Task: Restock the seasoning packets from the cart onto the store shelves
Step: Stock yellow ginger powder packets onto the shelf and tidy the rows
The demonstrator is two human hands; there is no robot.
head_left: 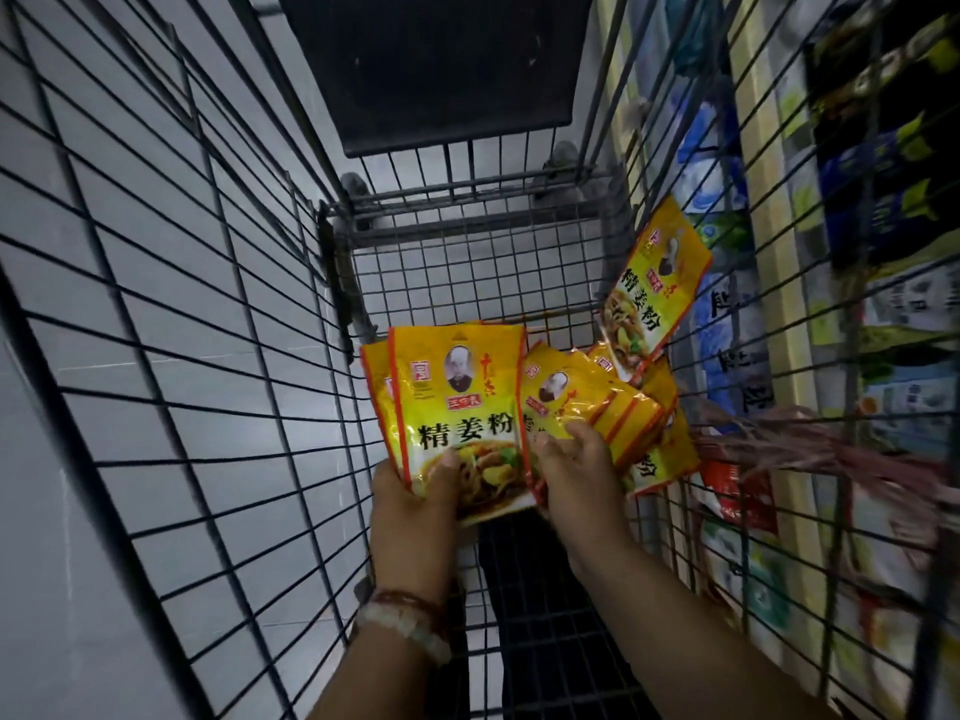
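Both hands are down inside the wire cart (218, 356); the left hand (415, 504) grips a small stack of yellow seasoning packets (457, 402) by the bottom edge, thumb curled over the front pkt, at least one more pkt fanned behind it; the right hand (574, 459) has its fingers curled round the loose pile (618, 407) just beside that stack, gathering several pkts at once. One more packet (655, 288) stands tilted vs. the cart's right wall, apart from the pile and not touched by either hand. Bracelets (410, 621) sit on the left wrist; the store shelves (883, 200) show thru the mesh on the right, stocked w/ mixed goods; a reddish bundle (810, 454) lies vs. that side, can't tell what it is.

Step in hand, as I judge it: collecting pkts from the cart floor, nothing shelved from this batch yet.

Risks from here: pkts are glossy and slippery; the right hand's grab spans several loosely stacked ones, so the outer ones could slide out on the lift and drop back in; the left stack is held only at one edge, so it may fan wider or droop; corners could snag the mesh on the way up; the tilted pkt is easy to overlook and leave behind.
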